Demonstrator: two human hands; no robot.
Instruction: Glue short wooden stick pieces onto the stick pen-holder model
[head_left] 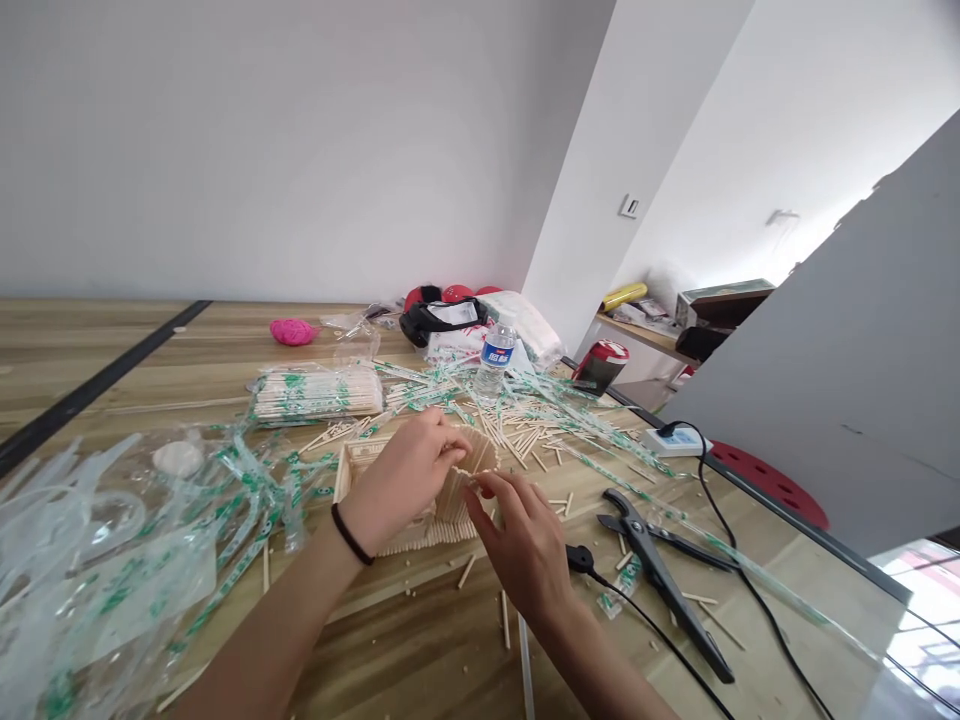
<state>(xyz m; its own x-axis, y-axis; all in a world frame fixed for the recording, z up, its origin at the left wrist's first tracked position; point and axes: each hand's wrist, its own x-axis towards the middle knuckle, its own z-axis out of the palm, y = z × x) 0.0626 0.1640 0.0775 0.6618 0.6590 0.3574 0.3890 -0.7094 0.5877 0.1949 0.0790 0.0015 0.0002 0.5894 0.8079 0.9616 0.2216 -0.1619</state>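
A small model built of thin wooden sticks (459,502) stands in front of me, with a low boxy part on its left and a curved, upright stick wall on its right. My left hand (420,455), a dark band on its wrist, reaches over the model with fingers pinched at the top edge of the curved wall. Close beside it, my right hand (521,530) has thumb and forefinger brought together at the wall's near right edge. Whatever lies between the fingertips of either hand is too small or hidden to name.
Loose sticks (525,430) and green-printed plastic wrappers (255,490) litter the table. A packed stick bundle (319,393) and a water bottle (495,362) stand behind the model. At right lie black-handled cutters (664,575), a black cable (724,510) and a power strip (679,442).
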